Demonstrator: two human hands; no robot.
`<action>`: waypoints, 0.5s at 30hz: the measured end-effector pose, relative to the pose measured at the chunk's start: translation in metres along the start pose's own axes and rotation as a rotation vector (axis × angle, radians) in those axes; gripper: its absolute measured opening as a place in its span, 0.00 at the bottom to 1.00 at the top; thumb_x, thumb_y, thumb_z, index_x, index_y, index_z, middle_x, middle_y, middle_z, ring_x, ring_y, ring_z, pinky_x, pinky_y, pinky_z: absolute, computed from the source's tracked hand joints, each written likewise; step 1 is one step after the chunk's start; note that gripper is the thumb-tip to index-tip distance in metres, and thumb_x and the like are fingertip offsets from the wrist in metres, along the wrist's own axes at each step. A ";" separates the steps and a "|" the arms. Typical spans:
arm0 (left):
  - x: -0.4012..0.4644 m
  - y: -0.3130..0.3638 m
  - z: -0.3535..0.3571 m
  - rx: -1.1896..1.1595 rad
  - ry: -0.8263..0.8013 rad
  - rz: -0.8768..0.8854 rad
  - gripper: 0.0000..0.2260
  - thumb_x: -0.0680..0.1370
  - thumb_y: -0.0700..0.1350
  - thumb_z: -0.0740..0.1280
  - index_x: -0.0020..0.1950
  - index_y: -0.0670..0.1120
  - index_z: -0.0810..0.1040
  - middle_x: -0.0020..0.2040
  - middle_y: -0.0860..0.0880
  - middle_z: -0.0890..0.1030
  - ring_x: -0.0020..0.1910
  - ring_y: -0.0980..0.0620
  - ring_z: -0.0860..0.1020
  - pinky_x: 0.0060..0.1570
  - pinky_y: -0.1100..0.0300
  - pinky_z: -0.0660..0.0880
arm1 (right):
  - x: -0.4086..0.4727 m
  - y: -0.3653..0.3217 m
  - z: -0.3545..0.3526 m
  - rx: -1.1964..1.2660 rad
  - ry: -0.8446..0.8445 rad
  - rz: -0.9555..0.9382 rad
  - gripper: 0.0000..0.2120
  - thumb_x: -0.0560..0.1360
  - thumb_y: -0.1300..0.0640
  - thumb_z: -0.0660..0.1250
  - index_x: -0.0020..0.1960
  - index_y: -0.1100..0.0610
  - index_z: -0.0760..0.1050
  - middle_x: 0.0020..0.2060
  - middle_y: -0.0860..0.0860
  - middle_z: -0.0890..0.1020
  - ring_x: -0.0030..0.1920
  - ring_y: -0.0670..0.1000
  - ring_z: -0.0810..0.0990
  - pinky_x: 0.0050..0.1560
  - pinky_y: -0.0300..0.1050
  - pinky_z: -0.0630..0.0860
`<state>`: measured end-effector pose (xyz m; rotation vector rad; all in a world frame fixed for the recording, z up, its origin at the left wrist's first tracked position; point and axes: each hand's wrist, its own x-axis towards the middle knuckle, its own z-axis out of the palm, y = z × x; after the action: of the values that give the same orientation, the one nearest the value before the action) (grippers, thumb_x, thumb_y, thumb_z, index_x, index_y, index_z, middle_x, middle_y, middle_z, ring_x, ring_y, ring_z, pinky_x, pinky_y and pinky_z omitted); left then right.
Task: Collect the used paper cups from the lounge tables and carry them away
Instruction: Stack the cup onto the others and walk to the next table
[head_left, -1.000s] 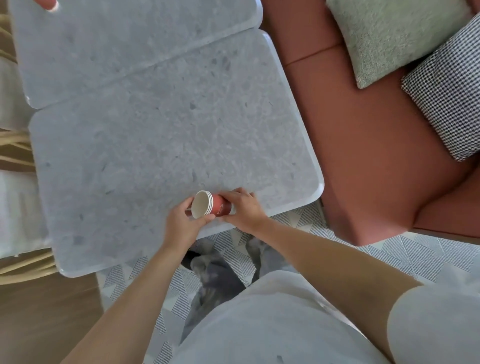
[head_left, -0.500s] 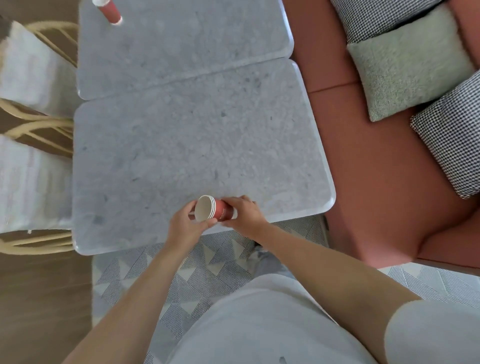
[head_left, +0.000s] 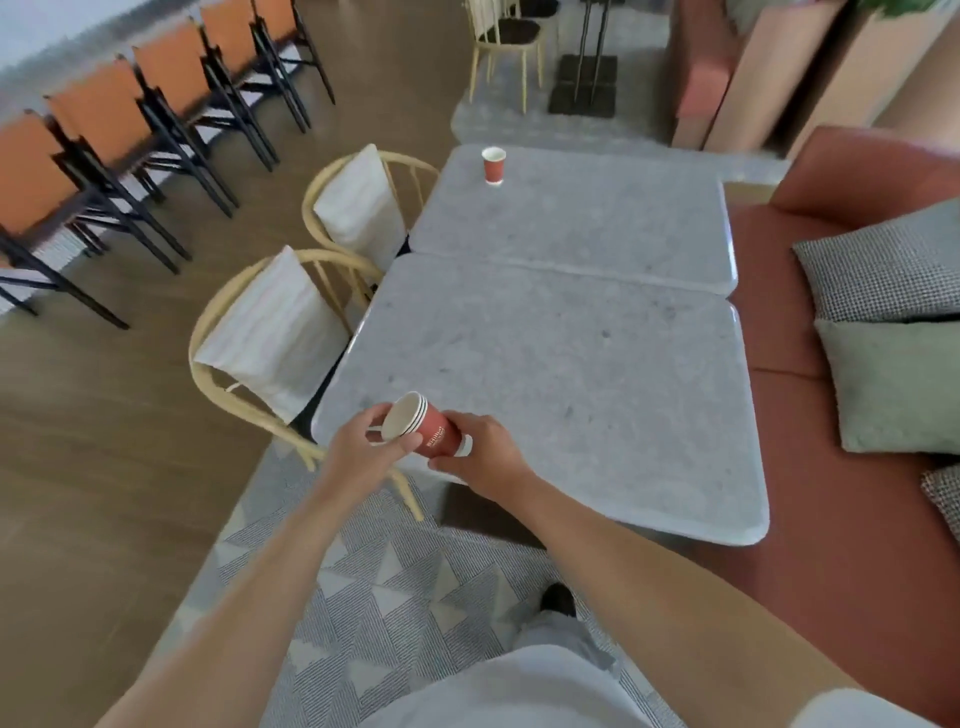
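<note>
A terracotta sofa (head_left: 810, 525) runs along the right edge, touching the right sides of two grey stone-look tables pushed end to end. The near surface (head_left: 597, 395) and the far surface (head_left: 597, 228) meet along a narrow seam. A grey rug with a triangle pattern (head_left: 395, 587) lies on the brown floor under the person's feet. On the left side of the tables stand two pale wooden armchairs with white back cushions, the near armchair (head_left: 270, 332) and the far armchair (head_left: 363, 208), each tucked just beside a table. Further left a row of stacked orange chairs with black frames (head_left: 130, 130) lines the wall. On the sofa lie a houndstooth cushion (head_left: 883, 265) and, just in front of it, a pale green cushion (head_left: 904, 384).

Both hands meet over the near left corner of the near surface, holding a stack of nested red paper cups (head_left: 423, 428) in the air. The stack lies tilted nearly on its side: its long axis runs from upper left to lower right, the white open mouths pointing up and left, the white base toward the right. Three rims show at the mouth. The left hand (head_left: 363, 452) pinches the rim end, thumb below and fingers curled round the far side. The right hand (head_left: 483, 457) wraps round the base end, fingers curled over the cup wall.

A single red paper cup (head_left: 493, 165) stands upright, mouth up, near the far left corner of the far surface, well apart from the hands.
</note>
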<state>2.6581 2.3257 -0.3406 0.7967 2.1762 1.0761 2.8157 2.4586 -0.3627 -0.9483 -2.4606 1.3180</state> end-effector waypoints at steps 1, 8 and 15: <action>-0.006 -0.001 -0.020 -0.018 0.023 0.009 0.27 0.74 0.53 0.80 0.71 0.52 0.78 0.61 0.53 0.83 0.59 0.54 0.82 0.55 0.56 0.78 | 0.001 -0.020 0.006 -0.003 0.004 -0.031 0.29 0.69 0.49 0.81 0.69 0.48 0.79 0.57 0.47 0.85 0.58 0.51 0.82 0.63 0.55 0.78; -0.059 -0.021 -0.157 -0.145 0.236 0.048 0.27 0.74 0.55 0.80 0.71 0.57 0.78 0.58 0.57 0.84 0.58 0.56 0.83 0.53 0.57 0.78 | 0.004 -0.153 0.064 0.042 -0.033 -0.226 0.29 0.69 0.51 0.83 0.69 0.50 0.81 0.58 0.47 0.86 0.57 0.48 0.82 0.62 0.48 0.78; -0.138 -0.061 -0.264 -0.266 0.521 0.099 0.25 0.65 0.68 0.76 0.60 0.65 0.79 0.56 0.62 0.85 0.54 0.63 0.83 0.56 0.59 0.78 | -0.018 -0.266 0.149 0.147 -0.203 -0.354 0.21 0.70 0.50 0.82 0.62 0.48 0.83 0.48 0.46 0.86 0.48 0.46 0.83 0.54 0.44 0.79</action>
<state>2.5452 2.0684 -0.2255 0.5482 2.3435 1.7366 2.6447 2.2406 -0.2350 -0.3382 -2.4798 1.4978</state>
